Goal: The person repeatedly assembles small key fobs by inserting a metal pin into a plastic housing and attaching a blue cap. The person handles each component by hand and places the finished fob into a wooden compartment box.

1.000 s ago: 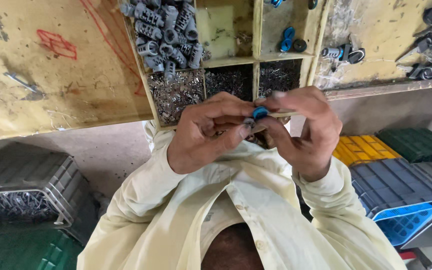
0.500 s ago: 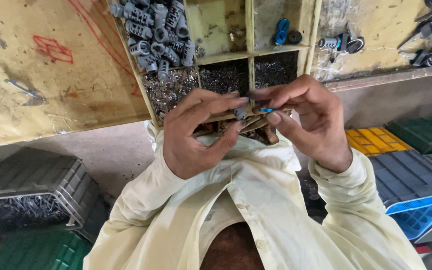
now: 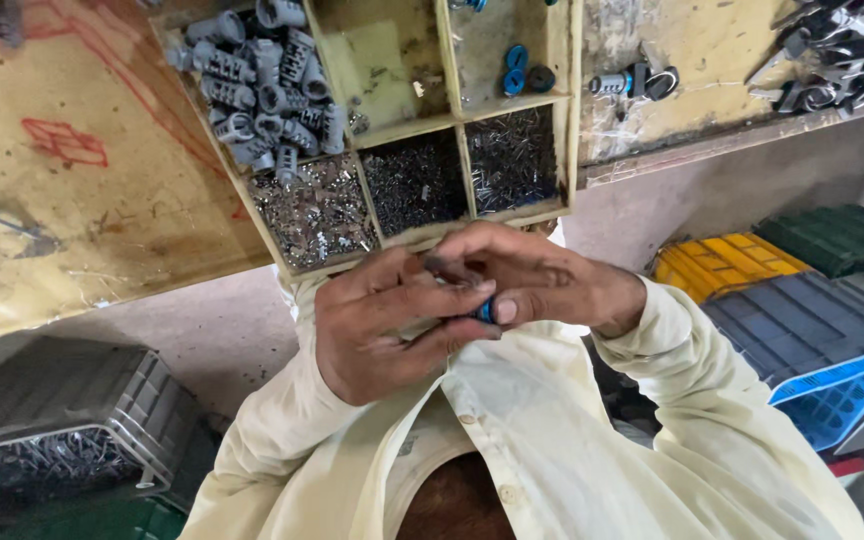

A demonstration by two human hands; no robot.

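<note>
Two hands are pressed together just below the wooden tray (image 3: 566,120): left hand (image 3: 387,325) and right hand (image 3: 542,280), fingers pinching one small blue part (image 3: 485,312). Two blue rings (image 3: 517,72) lie in a compartment. Since half a second ago, the hands have closed tighter, hiding most of the part.

Single head cam, looks steeply down, picture upside-down: wearer's own shirt (image 3: 552,440) at bottom, bench (image 3: 82,200) and parts tray (image 3: 562,110) at top; hands (image 3: 472,300) close to lens, mid-frame; no second view to overlap
</note>
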